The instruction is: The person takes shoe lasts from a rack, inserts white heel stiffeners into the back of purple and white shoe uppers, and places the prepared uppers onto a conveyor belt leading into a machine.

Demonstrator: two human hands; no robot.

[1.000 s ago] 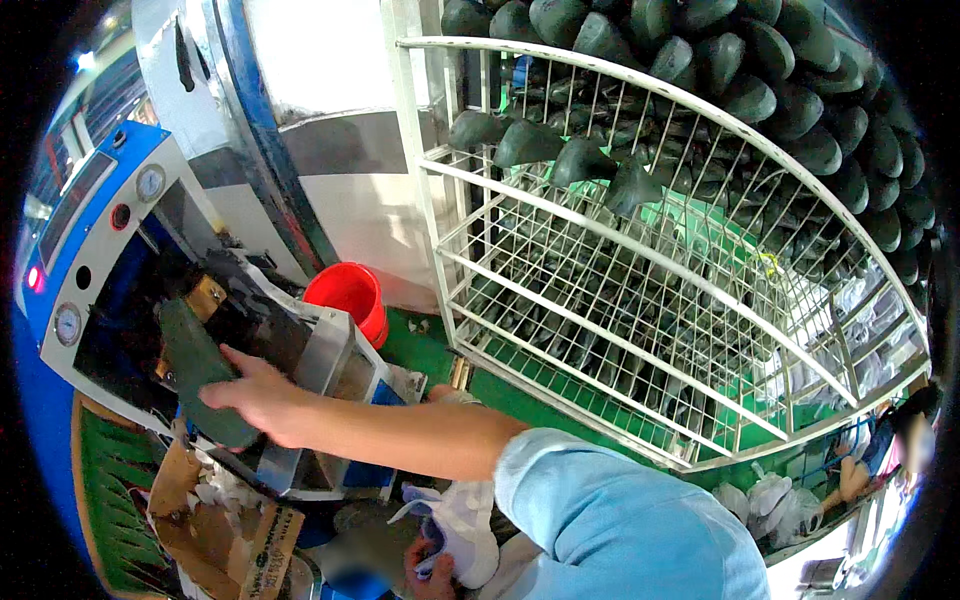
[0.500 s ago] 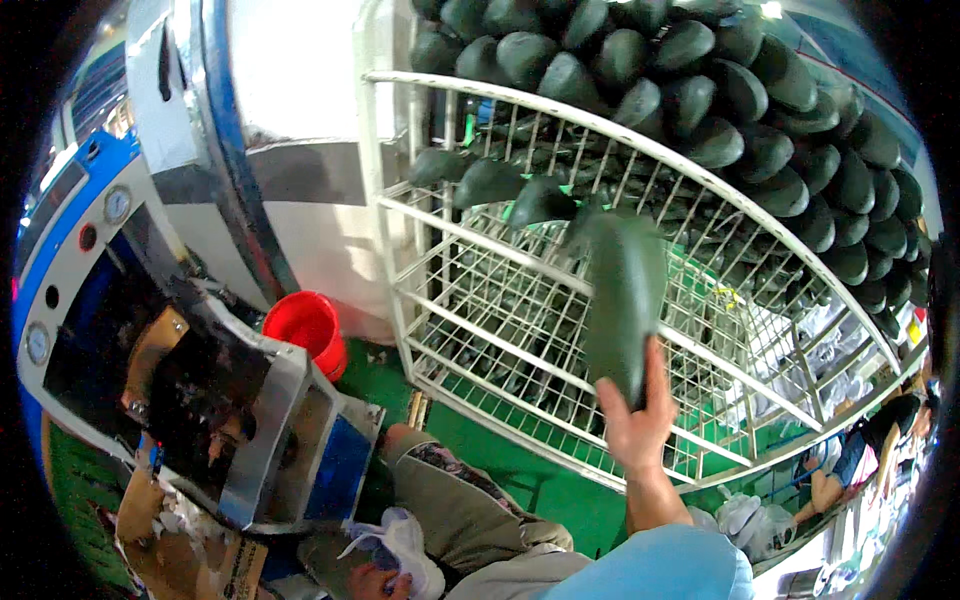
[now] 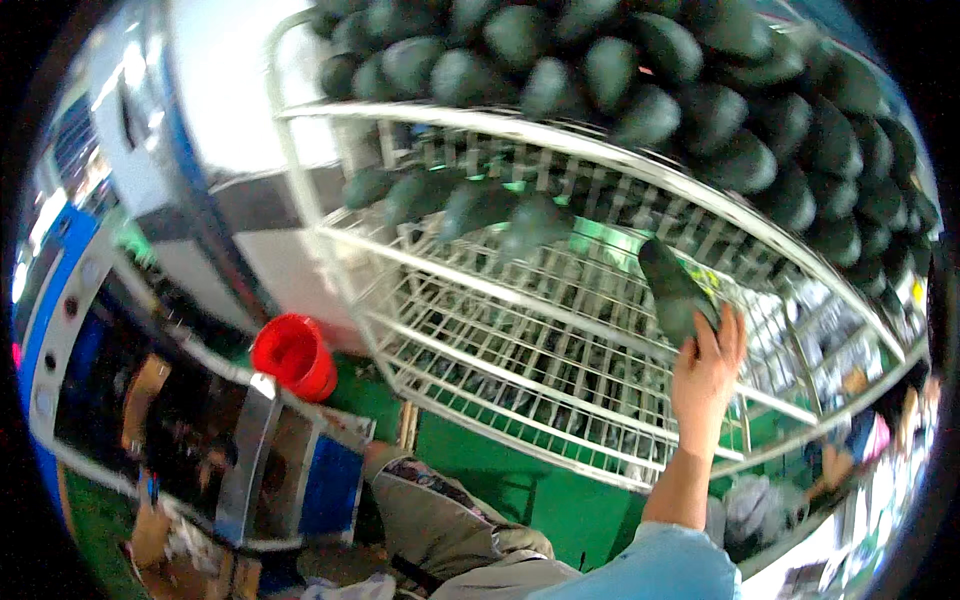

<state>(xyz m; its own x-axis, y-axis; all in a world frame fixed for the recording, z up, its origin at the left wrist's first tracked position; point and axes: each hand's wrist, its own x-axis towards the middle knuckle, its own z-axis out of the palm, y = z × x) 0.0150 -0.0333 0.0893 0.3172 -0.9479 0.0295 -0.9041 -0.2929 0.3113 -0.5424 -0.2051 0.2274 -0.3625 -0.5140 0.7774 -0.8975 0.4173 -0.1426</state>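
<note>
My right hand [image 3: 708, 370] reaches up and to the right over a white wire rack [image 3: 560, 290]. Its fingers and thumb are closed round one end of a dark green shoe last [image 3: 672, 292], which tilts up and to the left over a shelf. Several like lasts [image 3: 475, 210] stand in a row on that shelf, left of the held one. My left hand is out of view. At the bottom edge, beside my leg, the upper part of a pale shoe [image 3: 350, 588] shows, blurred.
More dark lasts [image 3: 610, 75] are heaped on the rack's top. A red bucket [image 3: 293, 358] stands on the green floor [image 3: 480, 445] left of the rack. A blue and grey machine [image 3: 75, 330] is at the left. Clear plastic bags [image 3: 760, 510] lie at the lower right, near another person.
My right hand has carried the last to the right. My left hand has dropped out of view, and the white shoe it was at has sunk to the bottom edge. The view has shifted.
</note>
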